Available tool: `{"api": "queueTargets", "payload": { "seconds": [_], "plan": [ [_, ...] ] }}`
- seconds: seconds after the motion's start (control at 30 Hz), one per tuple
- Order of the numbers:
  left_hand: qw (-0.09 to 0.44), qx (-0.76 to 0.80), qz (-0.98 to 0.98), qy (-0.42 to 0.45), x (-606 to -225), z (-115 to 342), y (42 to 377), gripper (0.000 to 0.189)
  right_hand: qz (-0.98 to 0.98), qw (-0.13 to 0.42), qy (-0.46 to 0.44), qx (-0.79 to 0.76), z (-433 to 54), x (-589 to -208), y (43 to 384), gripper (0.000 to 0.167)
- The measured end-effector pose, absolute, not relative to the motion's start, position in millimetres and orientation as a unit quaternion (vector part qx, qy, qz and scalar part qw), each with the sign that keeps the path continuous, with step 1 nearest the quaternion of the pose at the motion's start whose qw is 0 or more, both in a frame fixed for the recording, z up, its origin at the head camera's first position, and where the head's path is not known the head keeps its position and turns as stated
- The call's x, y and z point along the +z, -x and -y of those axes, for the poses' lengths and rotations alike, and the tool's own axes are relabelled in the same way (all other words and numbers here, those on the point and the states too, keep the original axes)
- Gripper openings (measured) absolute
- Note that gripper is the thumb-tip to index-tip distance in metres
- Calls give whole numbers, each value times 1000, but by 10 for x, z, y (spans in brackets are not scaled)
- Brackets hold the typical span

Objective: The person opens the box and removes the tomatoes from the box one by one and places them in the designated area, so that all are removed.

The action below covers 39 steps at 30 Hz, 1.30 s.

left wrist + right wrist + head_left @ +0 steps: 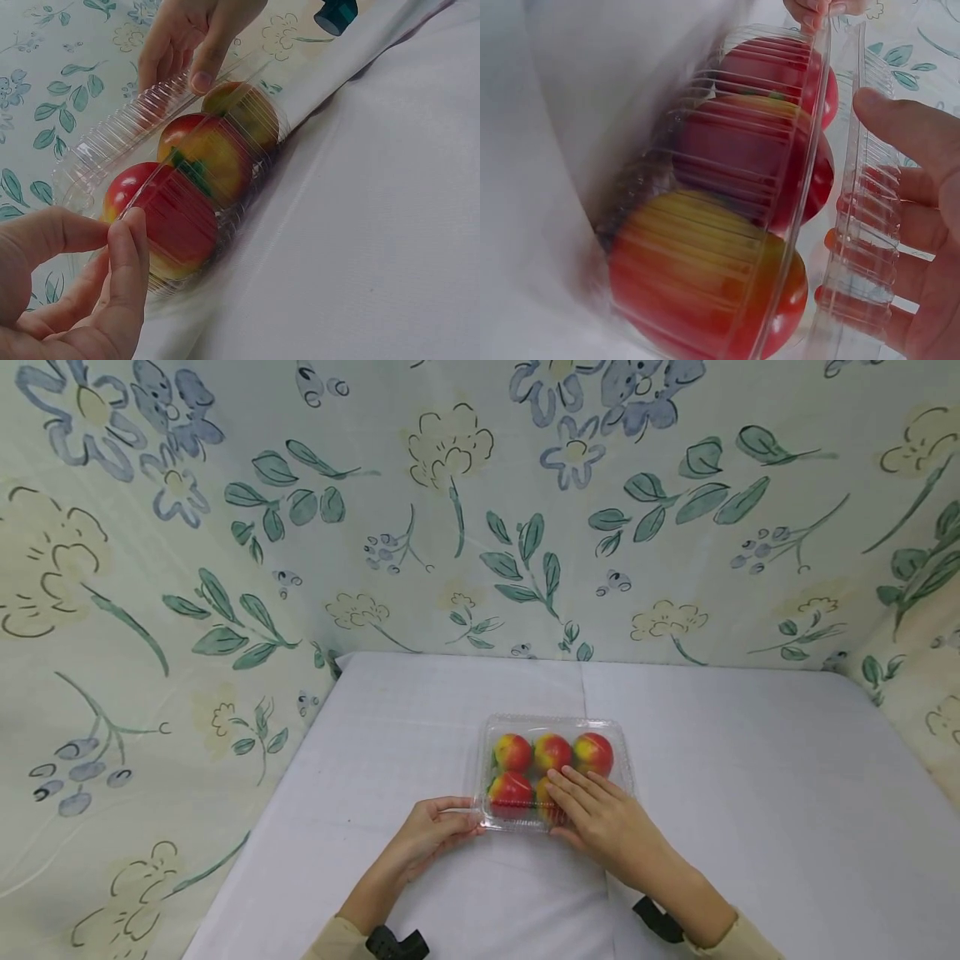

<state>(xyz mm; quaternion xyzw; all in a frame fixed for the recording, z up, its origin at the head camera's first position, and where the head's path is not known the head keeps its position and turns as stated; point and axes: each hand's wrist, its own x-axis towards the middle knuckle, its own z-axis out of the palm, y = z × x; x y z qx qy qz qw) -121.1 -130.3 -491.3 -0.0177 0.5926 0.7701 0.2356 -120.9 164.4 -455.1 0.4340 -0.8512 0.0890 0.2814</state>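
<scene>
A clear plastic clamshell box (pixel 557 724) holds several red-and-yellow fruits (pixel 513 797) in two rows on the white cloth. At its near left corner my left hand (pixel 431 835) pinches the rim between thumb and fingertips. My right hand (pixel 609 827) lies over the near right part of the lid with straight, spread fingers and covers part of the front row. In the right wrist view, the thumb is at the edge of the ribbed lid (pixel 864 247), and a gap shows between lid and base. Green leaves (pixel 191 172) show between the fruits in the left wrist view.
White cloth (pixel 750 777) covers the table around the box. A flower-printed curtain (pixel 525 527) hangs behind it and along both sides. Dark bands (pixel 397 943) sit on both wrists near the beige sleeves.
</scene>
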Motion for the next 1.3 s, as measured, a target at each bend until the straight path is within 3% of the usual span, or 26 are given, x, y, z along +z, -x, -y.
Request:
{"api": "queueTargets", "payload": {
  "seconds": [0.37, 1.3],
  "plan": [
    [237, 772, -589, 21, -4927, 1295, 1214, 45, 856, 266, -432, 102, -1668, -4478, 1211, 72],
    [244, 766, -595, 17, -4927, 1328, 1210, 47, 874, 262, -379, 153, -1873, -4286, 1250, 56]
  ]
}}
